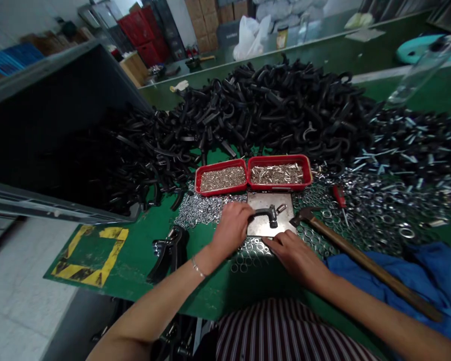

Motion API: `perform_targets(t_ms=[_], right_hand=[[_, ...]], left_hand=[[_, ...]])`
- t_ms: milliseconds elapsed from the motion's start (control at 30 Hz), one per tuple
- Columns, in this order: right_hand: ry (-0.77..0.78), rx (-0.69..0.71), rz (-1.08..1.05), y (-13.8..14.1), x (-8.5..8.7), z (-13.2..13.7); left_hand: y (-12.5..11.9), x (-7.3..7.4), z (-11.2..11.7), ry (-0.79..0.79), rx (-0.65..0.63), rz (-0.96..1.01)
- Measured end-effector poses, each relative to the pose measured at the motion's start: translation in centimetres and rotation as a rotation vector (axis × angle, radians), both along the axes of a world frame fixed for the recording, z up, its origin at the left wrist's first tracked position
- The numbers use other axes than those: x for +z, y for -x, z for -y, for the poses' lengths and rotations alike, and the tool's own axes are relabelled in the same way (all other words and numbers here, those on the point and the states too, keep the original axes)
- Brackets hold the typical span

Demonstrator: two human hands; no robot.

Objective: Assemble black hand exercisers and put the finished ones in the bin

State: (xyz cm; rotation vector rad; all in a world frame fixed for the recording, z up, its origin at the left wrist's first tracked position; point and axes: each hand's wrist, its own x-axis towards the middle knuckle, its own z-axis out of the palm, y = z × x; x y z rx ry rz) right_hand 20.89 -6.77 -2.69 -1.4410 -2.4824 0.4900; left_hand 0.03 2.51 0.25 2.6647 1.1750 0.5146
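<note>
My left hand is closed on the end of a black curved lever handle, which lies over a square metal plate. A small metal fitting stands at the handle's far end, with a small shiny metal piece beside it. My right hand rests at the plate's near edge, fingers drawn together beside loose metal rings. Whatever it may pinch is too small to make out. A wooden-handled hammer lies to the right, its head touching the plate's right side.
Behind the plate stand two red trays of small metal pins. A large heap of black handles fills the back. Washers and bolts spread right, near a red screwdriver and blue cloth. A grey crate stands left.
</note>
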Motion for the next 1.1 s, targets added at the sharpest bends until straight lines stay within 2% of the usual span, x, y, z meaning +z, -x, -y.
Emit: perform_targets(t_ms=[100,200,267,367,433,500,600,700,800,867,900,967,1033,1100], right_hand=[[0.016,-0.025,0.085,1.8,-0.4,-0.3],[0.046,-0.024,0.06,1.7,-0.5,-0.3],[0.075,-0.018,-0.003,0.9,-0.6,0.1],[0.079,-0.035,-0.108,-0.8,-0.9,1.1],[0.063,-0.062,-0.162,-1.7,-1.0,1.7],[0.045,-0.082,-0.197,-2.2,-0.9,2.2],[0.001,-0.099,-0.222,-3.4,-0.4,2.6],[-0.1,-0.171,-0.196,-5.9,-0.1,2.7],[-0.227,-0.273,-0.105,-9.5,-0.5,2.8],[-0.279,-0.333,-0.017,-11.7,-1.1,3.0],[-0.295,-0.361,0.029,-12.6,-1.4,3.2],[-0.31,-0.402,0.105,-13.9,-2.0,3.8],[-0.311,-0.409,0.144,-14.7,-2.5,4.4],[-0.295,-0.391,0.142,-15.0,-2.5,4.7]], left_hand=[[1.5,-1.4,5.6,0.175,-0.1,-0.059],[3.6,-3.7,8.2,0.164,-0.037,-0.115],[5.1,-4.8,8.4,0.112,0.03,-0.12],[6.3,-5.3,7.7,0.057,0.147,-0.062],[6.2,-5.1,7.4,0.042,0.206,-0.012],[5.6,-4.7,7.3,0.055,0.194,0.008],[4.0,-3.2,6.6,0.061,0.185,0.042],[1.5,-0.7,3.2,-0.003,0.214,0.12],[-2.6,2.0,-3.3,-0.066,0.095,0.074],[-5.9,3.1,-8.2,-0.087,0.019,-0.094],[-7.4,3.3,-10.5,-0.089,0.014,-0.203],[-9.8,3.0,-13.9,-0.076,0.009,-0.296],[-11.1,2.1,-15.6,-0.066,0.007,-0.331],[-11.4,1.2,-15.9,-0.075,0.0,-0.348]])
